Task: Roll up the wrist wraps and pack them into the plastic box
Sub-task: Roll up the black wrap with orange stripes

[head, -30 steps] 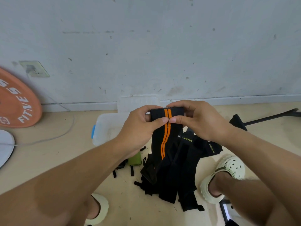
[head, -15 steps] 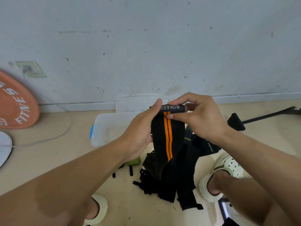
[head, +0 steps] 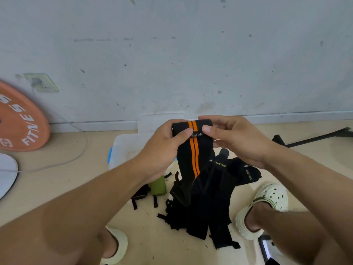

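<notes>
Both hands point(head: 193, 138) pinch the orange-striped wrap point(head: 193, 150) top, seemingly rolled, above the plastic box point(head: 122, 150)

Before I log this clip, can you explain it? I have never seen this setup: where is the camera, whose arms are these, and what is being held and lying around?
There is no robot here. The single picture comes from a camera worn on a person's head, looking forward and down, so the arms are the wearer's own. The left hand and right hand both pinch the top end of a black wrist wrap with orange stripes, which hangs down. Below it, on the floor, lies a pile of black wraps and a small green roll. Behind the hands sits the clear plastic box. An orange weight plate leans against the wall.
</notes>
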Tool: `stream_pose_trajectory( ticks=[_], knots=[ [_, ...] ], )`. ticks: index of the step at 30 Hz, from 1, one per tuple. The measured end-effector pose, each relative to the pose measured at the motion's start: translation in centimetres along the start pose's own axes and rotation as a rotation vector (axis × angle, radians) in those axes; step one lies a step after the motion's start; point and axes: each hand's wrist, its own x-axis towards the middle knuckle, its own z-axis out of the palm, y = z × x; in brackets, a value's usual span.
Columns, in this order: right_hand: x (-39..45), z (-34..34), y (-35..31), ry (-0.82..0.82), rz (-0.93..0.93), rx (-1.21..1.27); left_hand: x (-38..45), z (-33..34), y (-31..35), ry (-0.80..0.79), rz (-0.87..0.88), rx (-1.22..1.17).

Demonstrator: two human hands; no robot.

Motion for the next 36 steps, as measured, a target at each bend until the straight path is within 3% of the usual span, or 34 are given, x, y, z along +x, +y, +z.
stream_pose_trajectory(
  ticks=[2,5,8,13,21,25,29,34,36],
  knots=[
    [-0.1,0.5,-0.1,0.078,0.004,0.055,0.0,0.0,-0.2,0.03,0.021,0.004],
    [-0.6,1.7,1.0,0.343,-0.076,0.034,-0.3,0.5,-0.6,0.095,0.081,0.07],
    [-1.1,3.0,2.4,0.418,-0.153,0.0,-0.7,1.0,-1.1,0.125,0.112,0.159],
    [-1.2,3.3,2.9,0.379,-0.129,-0.085,-1.0,0.8,-1.4,0.11,0.078,0.193],
    [-1.0,2.7,2.5,0.233,0.058,0.174,-0.9,0.1,-2.1,0.065,-0.028,0.063],
    [-1.2,2.6,2.6,0.212,0.061,0.144,-1.2,0.3,-1.9,0.063,-0.024,0.07],
    [-0.9,2.5,2.7,0.292,0.046,0.088,-1.1,0.1,-1.9,0.074,0.021,0.134],
    [-0.6,1.8,2.1,0.116,0.036,-0.05,-1.1,0.1,-1.5,0.071,0.012,0.205],
    [-0.6,1.7,1.8,0.127,-0.009,-0.114,-1.0,0.2,-1.5,0.067,0.001,0.213]
  ],
)
